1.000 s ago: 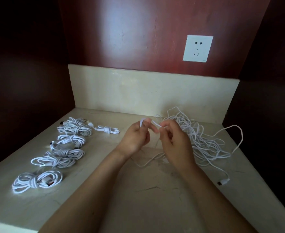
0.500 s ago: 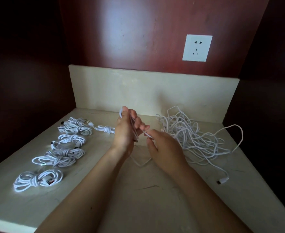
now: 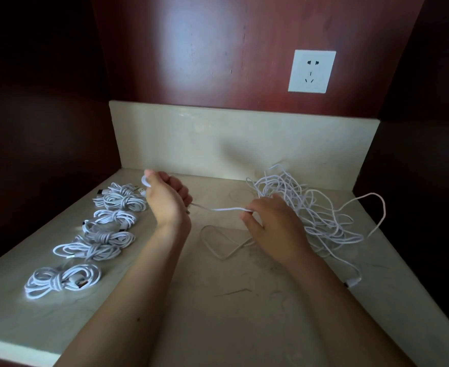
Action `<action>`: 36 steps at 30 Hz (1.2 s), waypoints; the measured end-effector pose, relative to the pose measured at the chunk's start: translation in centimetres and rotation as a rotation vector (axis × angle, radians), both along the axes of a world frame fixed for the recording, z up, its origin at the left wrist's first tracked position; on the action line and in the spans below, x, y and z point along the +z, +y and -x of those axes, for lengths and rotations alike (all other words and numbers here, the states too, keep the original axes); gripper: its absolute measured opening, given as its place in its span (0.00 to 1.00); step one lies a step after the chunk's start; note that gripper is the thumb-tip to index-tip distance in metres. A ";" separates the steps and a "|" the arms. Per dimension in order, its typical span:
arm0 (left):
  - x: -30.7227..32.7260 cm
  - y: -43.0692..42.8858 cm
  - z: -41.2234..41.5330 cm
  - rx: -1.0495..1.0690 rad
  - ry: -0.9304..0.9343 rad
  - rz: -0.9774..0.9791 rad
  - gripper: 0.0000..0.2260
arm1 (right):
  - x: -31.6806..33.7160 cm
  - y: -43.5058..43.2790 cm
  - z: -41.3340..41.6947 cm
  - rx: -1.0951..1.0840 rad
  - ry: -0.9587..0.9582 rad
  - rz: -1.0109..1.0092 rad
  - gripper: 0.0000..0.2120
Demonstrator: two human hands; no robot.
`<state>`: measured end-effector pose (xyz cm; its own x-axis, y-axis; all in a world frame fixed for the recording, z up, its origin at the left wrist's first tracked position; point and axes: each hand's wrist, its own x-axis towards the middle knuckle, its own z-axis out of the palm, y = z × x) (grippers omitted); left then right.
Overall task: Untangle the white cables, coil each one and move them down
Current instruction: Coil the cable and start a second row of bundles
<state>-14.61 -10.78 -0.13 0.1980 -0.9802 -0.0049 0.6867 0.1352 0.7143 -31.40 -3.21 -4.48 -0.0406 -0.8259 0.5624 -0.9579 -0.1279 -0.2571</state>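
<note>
Left hand and right hand pinch a white cable stretched taut left-to-right.

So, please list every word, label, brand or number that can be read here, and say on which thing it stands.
None: no readable text appears anywhere.
Wall socket: only plug holes, no lettering visible.
Coiled cables: plugs show no marking that can be read.
Tangled cables: no label.

Head camera looks down, close over counter
</note>
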 end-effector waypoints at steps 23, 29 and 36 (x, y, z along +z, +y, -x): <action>-1.6 2.5 2.2 -1.273 -0.773 0.023 0.33 | 1.0 0.9 -0.5 0.083 -0.394 0.259 0.05; -1.3 2.9 1.5 -1.244 -0.860 0.177 0.27 | 0.3 0.4 -0.5 0.159 -0.429 0.209 0.07; -1.4 2.3 1.7 -0.700 -0.970 0.381 0.27 | 0.3 0.4 -0.4 0.108 -0.387 0.241 0.12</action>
